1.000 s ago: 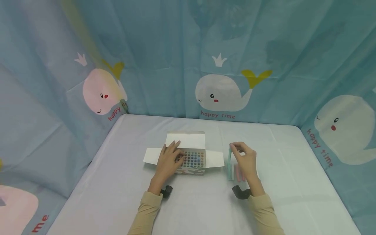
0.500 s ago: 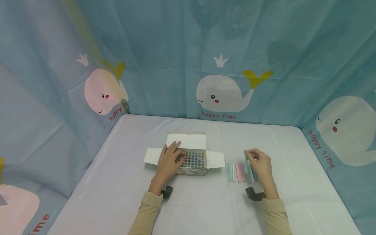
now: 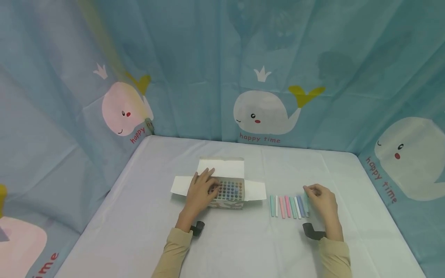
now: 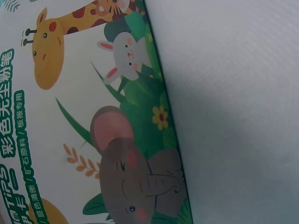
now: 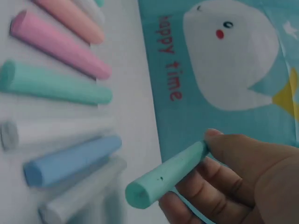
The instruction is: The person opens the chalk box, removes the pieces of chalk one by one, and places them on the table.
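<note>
My right hand (image 3: 322, 201) pinches a green chalk stick (image 5: 168, 175) by one end, between thumb and fingers. In the head view the stick hangs at the right end of a row of chalk sticks, beside a blue chalk stick (image 5: 72, 161) and a whitish one (image 5: 84, 191). My left hand (image 3: 201, 191) rests over the left part of an open chalk box (image 3: 227, 204); some fingers are stretched across it, while thumb and forefinger bend over the chalk ends. Whether they pinch any chalk is too small to see. The box's animal-printed side (image 4: 93, 116) fills the left wrist view's left half.
Many coloured chalk ends show upright inside the box, whose white flaps (image 3: 255, 190) spread out at the sides and back. Pink chalk (image 3: 282, 207) and others lie side by side on the white tablecloth (image 3: 243, 247). A blue whale-print curtain (image 3: 194, 108) surrounds the table.
My right hand has moved rightward and nearer with the green chalk, from the row's left end to its right end, uncovering the row. My left hand stays on the box.
</note>
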`<state>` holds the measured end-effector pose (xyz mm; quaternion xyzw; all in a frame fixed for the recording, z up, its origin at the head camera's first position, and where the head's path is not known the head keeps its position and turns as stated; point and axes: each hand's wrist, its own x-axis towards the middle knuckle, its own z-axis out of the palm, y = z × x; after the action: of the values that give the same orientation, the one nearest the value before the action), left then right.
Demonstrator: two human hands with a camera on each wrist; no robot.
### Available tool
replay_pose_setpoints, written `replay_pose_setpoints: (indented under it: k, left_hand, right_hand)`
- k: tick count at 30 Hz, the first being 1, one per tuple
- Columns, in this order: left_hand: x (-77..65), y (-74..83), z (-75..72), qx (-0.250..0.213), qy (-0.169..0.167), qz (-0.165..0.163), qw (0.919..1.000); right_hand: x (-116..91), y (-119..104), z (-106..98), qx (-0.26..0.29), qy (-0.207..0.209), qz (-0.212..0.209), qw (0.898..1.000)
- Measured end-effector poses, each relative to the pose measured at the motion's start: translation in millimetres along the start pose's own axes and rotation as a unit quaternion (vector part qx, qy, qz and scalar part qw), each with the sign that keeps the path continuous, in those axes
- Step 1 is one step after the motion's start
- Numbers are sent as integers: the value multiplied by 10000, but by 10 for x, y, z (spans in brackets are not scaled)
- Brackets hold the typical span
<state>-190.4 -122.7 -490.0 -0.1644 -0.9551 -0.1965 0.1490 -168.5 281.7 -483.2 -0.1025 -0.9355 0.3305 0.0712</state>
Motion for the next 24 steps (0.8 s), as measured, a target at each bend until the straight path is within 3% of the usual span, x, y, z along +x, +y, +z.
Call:
replay_pose_setpoints:
  k: [8, 19, 24]
  left_hand:
    - [12, 1, -8, 28, 4, 7, 10000]
    - [22, -4, -30, -157, 15, -183, 9997]
    - [10, -17, -80, -644, 112, -348, 9973]
  right_hand:
    - [-25, 154, -118, -576, -511, 430, 9961]
    - [11, 195, -44, -755, -594, 270, 9950]
    - [22, 186, -2, -799, -715, 222, 9940]
